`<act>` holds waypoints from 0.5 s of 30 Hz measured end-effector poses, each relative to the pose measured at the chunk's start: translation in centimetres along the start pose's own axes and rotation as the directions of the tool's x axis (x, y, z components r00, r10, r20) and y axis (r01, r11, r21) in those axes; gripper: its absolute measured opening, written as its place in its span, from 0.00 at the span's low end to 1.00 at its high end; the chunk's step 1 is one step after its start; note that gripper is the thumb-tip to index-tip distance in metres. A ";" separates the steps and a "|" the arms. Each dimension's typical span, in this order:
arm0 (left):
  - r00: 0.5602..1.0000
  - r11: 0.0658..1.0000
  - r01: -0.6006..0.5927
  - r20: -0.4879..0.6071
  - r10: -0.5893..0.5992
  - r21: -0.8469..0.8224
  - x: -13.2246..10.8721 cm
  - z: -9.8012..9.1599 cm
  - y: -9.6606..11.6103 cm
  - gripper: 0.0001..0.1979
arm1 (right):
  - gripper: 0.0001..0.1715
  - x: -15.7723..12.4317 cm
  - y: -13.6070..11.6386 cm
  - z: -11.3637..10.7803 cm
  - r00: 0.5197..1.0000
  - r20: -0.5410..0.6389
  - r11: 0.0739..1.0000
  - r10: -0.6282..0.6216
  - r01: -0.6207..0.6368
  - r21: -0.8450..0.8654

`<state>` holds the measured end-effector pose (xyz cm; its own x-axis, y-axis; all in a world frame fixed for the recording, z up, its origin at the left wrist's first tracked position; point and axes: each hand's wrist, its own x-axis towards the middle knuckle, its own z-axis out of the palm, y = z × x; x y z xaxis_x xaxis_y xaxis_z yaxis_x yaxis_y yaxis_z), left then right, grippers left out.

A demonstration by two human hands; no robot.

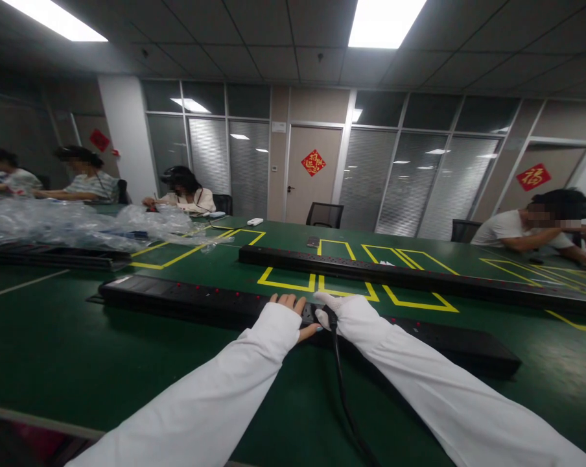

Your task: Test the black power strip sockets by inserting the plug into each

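A long black power strip [176,295] with small red parts along its top lies across the green table in front of me. My left hand [292,308], bare-fingered below a white sleeve, grips the strip near its middle, fingers over the top and thumb along the near side. Right beside it, my right hand [329,302] in a white glove is closed on a black plug [332,319] at the strip's top face. From the plug a black cord [344,395] runs down toward me. Whether the plug's pins sit in a socket is hidden.
Another long black power strip [371,269] lies farther back on the green table [254,408], across yellow tape outlines [293,285]. Clear plastic bags [64,220] are heaped at left beside more black strips [59,256]. Several people sit around the table's far sides.
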<state>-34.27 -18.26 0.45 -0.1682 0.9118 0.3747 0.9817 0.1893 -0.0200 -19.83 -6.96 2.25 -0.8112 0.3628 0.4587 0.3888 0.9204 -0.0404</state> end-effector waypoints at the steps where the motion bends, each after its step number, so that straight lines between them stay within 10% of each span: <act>1: 1.000 1.000 -0.001 -0.002 0.001 -0.002 0.0 0.0 0.0 0.33 | 0.27 0.1 0.0 0.0 1.000 0.004 1.000 0.010 -0.010 -0.002; 15: 0.998 0.999 -0.041 -0.046 0.040 -0.020 -0.2 0.1 -0.9 0.34 | 0.12 2.7 -3.8 -1.5 0.960 0.117 0.941 -0.253 0.272 -0.200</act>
<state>-35.12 -18.55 0.31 -0.1243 0.9008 0.4160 0.9894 0.1442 -0.0166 -22.84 -9.68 4.98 -0.9285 0.1328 0.3467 0.2326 0.9360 0.2642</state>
